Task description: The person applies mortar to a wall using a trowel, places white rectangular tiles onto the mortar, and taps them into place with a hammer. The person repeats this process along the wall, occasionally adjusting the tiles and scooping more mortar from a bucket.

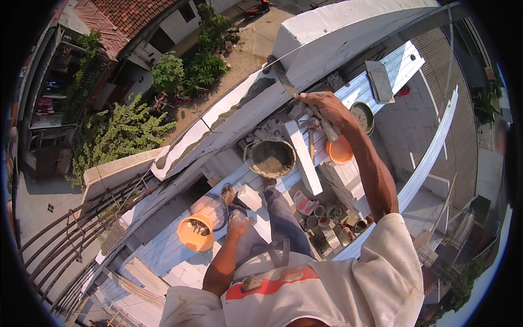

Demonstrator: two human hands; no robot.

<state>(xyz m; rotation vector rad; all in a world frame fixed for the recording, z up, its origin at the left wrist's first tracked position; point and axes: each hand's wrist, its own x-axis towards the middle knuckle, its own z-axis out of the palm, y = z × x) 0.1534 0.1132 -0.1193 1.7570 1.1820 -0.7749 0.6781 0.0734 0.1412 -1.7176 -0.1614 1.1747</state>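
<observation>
1. The right hand (329, 111) is closing around the handle of a trowel (286, 82); the fingers are hiding part of that handle.
2. The trowel's blade is extending over the wall (188, 143), beside the end of a large white block (316, 27); whether it is touching either is hard to tell.
3. Grey mortar (242, 101) is covering part of the wall top in an uneven patch.
4. The left hand (237, 223) is hanging low near the legs, its fingers mostly hidden; I cannot tell whether it is gripping anything.
5. A black bucket (264, 147) is holding more mortar below the wall.
6. An orange bucket (188, 237) is standing near the left hand, its dark contents too small to identify.
7. A long white slab (303, 158) is lying beside the black bucket.
8. The dark fisheye rim is cutting off the surroundings.
</observation>
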